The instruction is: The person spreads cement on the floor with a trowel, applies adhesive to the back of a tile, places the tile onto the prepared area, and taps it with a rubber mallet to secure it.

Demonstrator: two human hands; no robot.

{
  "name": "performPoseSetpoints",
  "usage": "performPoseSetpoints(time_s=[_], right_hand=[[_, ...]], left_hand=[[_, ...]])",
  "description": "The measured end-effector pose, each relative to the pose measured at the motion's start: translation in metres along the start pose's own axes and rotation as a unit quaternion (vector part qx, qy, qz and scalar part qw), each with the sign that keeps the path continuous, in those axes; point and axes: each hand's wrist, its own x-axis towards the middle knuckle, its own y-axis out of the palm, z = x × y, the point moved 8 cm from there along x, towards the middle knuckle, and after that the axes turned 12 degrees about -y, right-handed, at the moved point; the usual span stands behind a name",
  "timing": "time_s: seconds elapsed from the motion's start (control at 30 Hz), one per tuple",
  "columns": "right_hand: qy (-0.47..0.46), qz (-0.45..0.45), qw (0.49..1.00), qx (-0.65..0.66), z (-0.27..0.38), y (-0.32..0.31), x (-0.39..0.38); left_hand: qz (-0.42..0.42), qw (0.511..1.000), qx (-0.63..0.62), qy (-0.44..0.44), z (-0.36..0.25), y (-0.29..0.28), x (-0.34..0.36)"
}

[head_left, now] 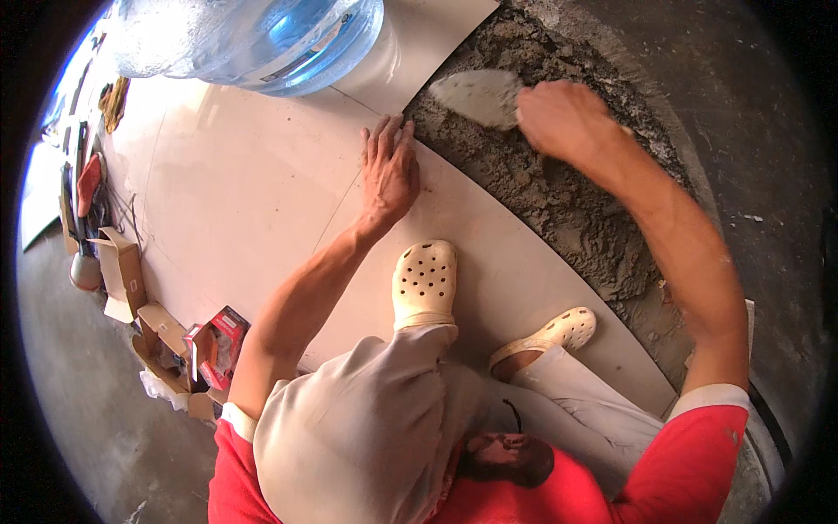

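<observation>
Handle of trowel [476,99] hidden inside right hand [563,116]; whether blade touches mortar [567,218] cannot be told. Clear blue bottle [288,48] cut off at top; contents of open cartons [125,272] hard to make out. Right arm reaches forward, elbow bent, grip closed round trowel. Left hand [390,175] palm down on pale tiles [236,175], fingers stretched forward, grip loose, holding nothing. Trowel over mortar beyond tile edge, tip pointing left, long axis roughly left to right.
</observation>
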Motion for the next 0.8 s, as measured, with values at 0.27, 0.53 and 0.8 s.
performPoseSetpoints(time_s=[0.27,0.53,0.8], right_hand=[[0.093,-0.022,0.995,-0.024,-0.082,-0.01,-0.036],[0.005,-0.018,1.0,0.017,0.019,0.031,-0.066],[0.087,-0.064,0.993,-0.052,-0.066,0.032,-0.044]], left_hand=[[-0.024,1.0,-0.001,0.008,0.003,-0.009,0.004],[-0.018,1.0,0.008,0.016,-0.002,-0.003,0.005],[-0.038,0.999,0.003,0.022,-0.004,-0.002,0.006]])
